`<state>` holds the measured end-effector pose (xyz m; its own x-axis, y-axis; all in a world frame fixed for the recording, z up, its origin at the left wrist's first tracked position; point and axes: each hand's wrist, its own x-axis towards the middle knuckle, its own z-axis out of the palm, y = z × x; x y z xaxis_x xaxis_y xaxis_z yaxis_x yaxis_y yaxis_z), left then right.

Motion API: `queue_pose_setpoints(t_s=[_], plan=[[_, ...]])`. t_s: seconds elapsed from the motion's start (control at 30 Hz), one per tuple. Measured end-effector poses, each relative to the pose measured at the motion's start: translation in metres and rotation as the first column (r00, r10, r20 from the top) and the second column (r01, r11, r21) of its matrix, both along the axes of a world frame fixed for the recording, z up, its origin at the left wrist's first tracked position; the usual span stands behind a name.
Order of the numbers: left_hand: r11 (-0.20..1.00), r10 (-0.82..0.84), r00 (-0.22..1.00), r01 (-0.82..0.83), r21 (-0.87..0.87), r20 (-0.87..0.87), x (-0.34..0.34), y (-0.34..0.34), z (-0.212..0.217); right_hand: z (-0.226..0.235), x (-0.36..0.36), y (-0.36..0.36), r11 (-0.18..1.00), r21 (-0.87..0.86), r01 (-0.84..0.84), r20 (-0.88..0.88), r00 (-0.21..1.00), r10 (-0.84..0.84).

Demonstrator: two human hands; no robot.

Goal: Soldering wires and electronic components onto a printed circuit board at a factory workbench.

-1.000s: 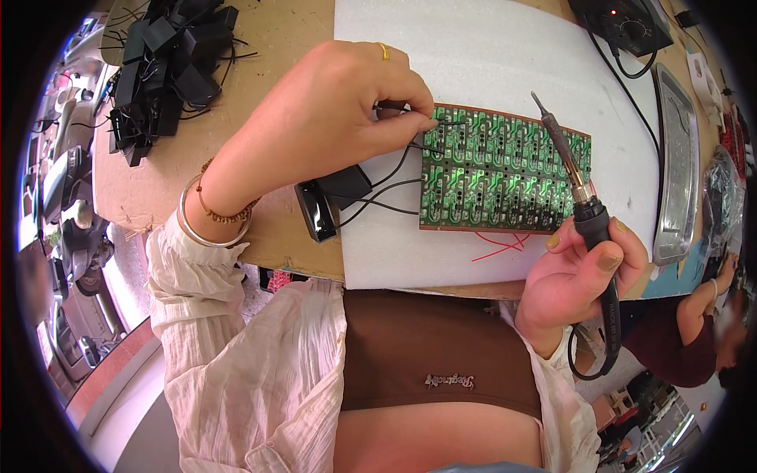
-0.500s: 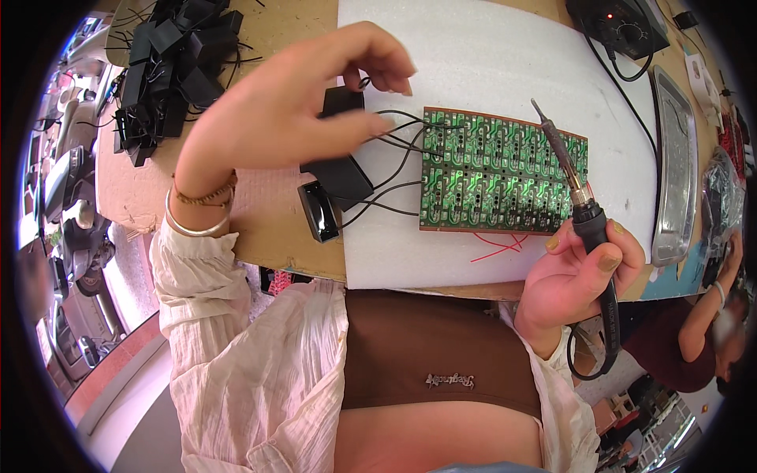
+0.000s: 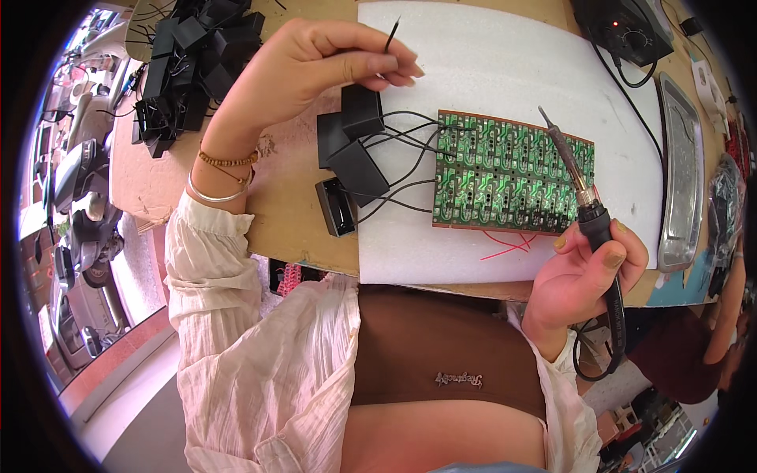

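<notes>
Meanwhile left hand pinches black wire; right hand grips soldering iron.

A single head-worn fisheye camera looks steeply down from above the person's chest onto the workbench, close enough that the white foam sheet fills the upper middle. Straight edges bow near the dark circular rim. No second view shares the scene.

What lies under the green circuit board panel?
The green circuit board panel rests on a white foam sheet spread over the wooden table. Thin red wires stick out from beneath its lower edge. What lies directly below the panel's middle is covered.
</notes>
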<state>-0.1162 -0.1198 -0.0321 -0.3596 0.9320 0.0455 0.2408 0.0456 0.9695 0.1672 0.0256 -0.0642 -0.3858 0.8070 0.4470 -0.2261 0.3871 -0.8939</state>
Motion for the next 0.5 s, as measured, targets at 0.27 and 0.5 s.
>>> queue_pose_setpoints(t_s=[0.27,0.5], plan=[[0.974,0.152,0.701,0.013,0.226,-0.697,0.036,0.002,0.014,0.001,0.002,-0.001,1.0,-0.004,0.006,0.01,1.0,-0.006],[0.979,0.142,0.568,0.041,0.2,-0.81,0.069,0.012,0.002,0.003,0.005,-0.004,0.993,-0.066,-0.094,0.002,0.996,0.094]])
